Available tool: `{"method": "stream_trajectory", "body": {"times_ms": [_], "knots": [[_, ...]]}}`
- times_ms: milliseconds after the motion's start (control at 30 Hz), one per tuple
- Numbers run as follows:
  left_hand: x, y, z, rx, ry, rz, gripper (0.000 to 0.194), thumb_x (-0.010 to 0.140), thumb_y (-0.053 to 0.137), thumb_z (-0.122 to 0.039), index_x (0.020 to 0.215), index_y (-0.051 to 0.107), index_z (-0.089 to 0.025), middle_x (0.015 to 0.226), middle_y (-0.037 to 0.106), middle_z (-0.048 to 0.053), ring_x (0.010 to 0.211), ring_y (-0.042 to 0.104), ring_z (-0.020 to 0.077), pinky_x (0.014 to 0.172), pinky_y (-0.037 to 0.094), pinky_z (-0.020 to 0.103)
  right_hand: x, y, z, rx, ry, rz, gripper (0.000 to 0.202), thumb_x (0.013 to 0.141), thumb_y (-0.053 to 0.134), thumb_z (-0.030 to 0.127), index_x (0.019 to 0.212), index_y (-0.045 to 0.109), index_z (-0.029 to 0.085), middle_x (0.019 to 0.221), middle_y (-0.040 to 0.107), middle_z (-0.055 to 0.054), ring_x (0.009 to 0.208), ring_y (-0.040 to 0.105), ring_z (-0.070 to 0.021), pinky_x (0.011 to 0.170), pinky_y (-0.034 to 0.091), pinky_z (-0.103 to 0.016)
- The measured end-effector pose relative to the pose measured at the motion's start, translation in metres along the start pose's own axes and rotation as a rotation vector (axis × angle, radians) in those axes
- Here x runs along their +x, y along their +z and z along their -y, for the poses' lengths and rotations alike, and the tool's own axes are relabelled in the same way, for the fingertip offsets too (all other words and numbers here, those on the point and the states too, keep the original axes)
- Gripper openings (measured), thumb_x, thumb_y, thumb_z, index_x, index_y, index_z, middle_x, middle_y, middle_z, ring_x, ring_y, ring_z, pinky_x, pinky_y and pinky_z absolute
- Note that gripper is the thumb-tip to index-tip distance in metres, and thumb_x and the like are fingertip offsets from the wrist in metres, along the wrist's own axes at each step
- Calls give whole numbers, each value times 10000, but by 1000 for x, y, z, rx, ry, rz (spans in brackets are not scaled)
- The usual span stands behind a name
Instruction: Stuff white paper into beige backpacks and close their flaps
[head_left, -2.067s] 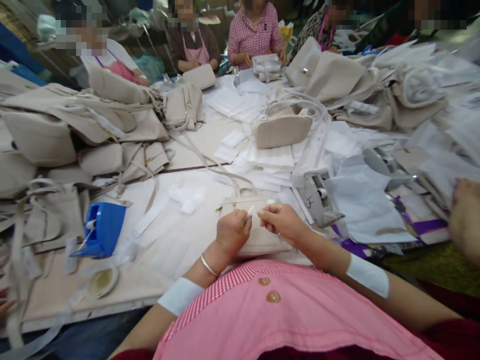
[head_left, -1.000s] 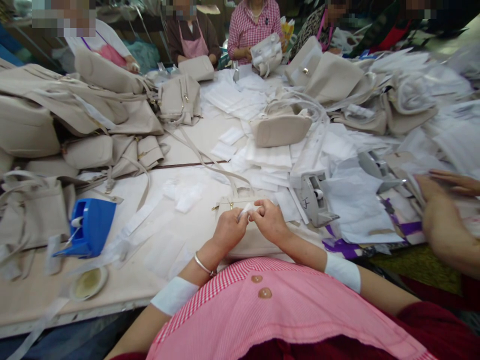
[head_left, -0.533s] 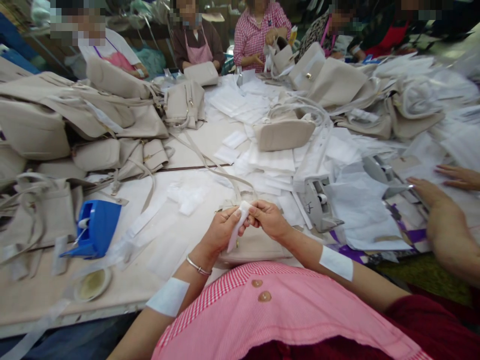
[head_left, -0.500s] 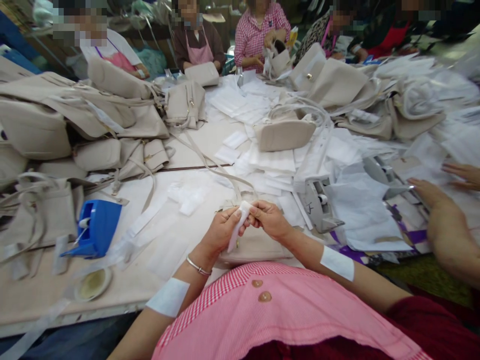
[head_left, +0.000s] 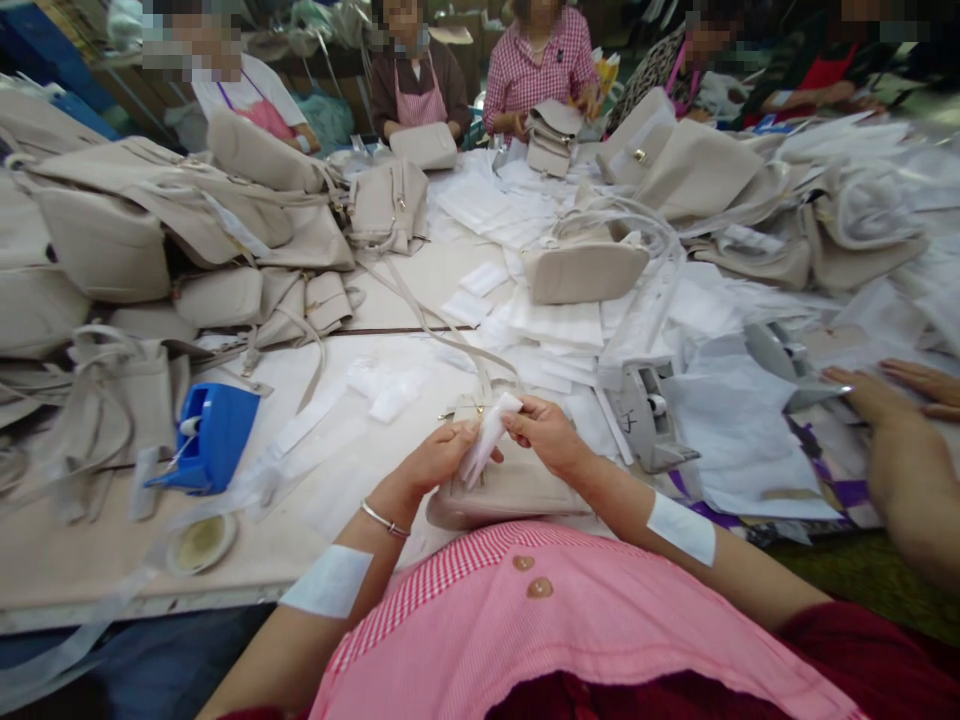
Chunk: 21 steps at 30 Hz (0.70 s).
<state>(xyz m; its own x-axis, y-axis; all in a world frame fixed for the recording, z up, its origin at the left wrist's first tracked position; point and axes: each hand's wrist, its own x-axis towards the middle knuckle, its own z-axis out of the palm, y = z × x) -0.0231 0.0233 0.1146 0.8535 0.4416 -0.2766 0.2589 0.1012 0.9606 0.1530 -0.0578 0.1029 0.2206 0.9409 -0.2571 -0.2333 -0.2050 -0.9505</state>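
Observation:
Between my hands is a folded strip of white foam wrapping, tilted up to the right. My left hand grips its left side, the thumb lying along it. At the upper right end, my right hand pinches the strip between thumb and fingers. Right below lies a beige handbag against my apron, with gold-coloured hardware near its top. Its thin strap runs away from me across the table. Part of the bag is hidden behind my hands and the strip.
A blue tape dispenser and a tape roll stand on the left, a grey tape dispenser on the right. Beige bags are heaped at the left. White foam sheets cover the middle. A co-worker's hand rests at far right.
The foam strip has tilted further right and shows a wider face. My hands have moved slightly apart. The whole view has shifted a little.

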Motion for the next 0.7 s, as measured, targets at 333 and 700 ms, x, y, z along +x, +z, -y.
{"method": "stream_trajectory", "body": {"times_ms": [333,700], "knots": [[-28,7,17,167,-92,-140,292,854,490,-367,930,696,-175,747,650,-2,681,547,146,643,439,236,-1,-2,-19,49,44,-2,308,738,693,445,799,606,157,580,519,44,491,402,-67,464,283,-202],[-22,21,17,478,67,-260,223,831,419,-171,687,589,-183,778,634,35,755,565,166,743,447,286,-11,24,-26,-364,89,-5,258,707,685,371,750,688,117,674,642,-21,619,554,-132,574,422,-240]]}}
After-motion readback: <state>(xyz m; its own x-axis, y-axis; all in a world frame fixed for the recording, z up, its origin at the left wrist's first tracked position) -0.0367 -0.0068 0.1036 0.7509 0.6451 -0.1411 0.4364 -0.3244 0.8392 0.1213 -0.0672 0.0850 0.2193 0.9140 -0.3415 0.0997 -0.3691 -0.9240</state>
